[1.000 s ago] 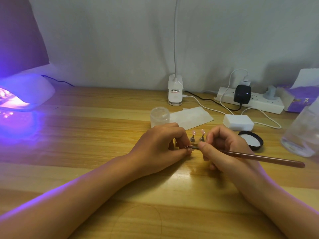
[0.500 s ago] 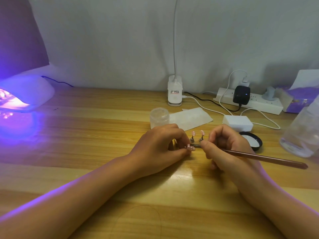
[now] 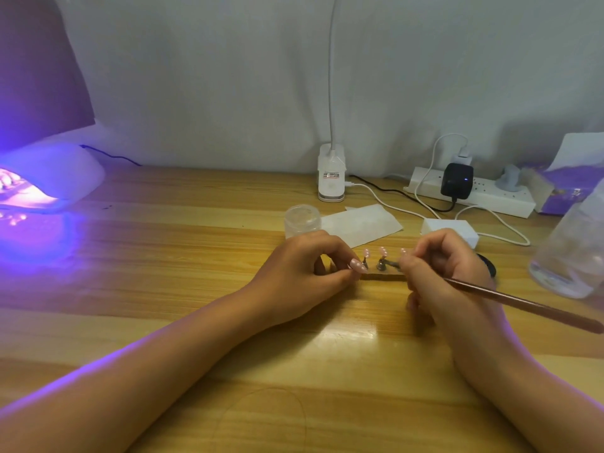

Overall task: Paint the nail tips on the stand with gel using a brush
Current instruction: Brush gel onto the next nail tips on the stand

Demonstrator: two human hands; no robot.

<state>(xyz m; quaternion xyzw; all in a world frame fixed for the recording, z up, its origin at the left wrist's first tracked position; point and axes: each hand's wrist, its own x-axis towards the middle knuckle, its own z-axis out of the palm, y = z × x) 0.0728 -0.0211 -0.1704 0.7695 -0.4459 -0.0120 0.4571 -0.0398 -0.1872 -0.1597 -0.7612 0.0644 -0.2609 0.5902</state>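
With our left hand [image 3: 304, 273] we pinch the end of the stand [image 3: 380, 276], which lies on the table [image 3: 163, 289] between both hands. Our right hand [image 3: 447, 276] grips the brush [image 3: 523, 304], its tip at the pink nail tips [image 3: 383, 251].

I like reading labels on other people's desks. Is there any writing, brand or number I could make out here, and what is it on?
None can be read as it stands.
Sticker on the white lamp clip: red and dark print, too blurred to read.
Purple packet at the right edge: a small white mark, too small to read.
Power strip, black adapter, clear jar: no writing visible.
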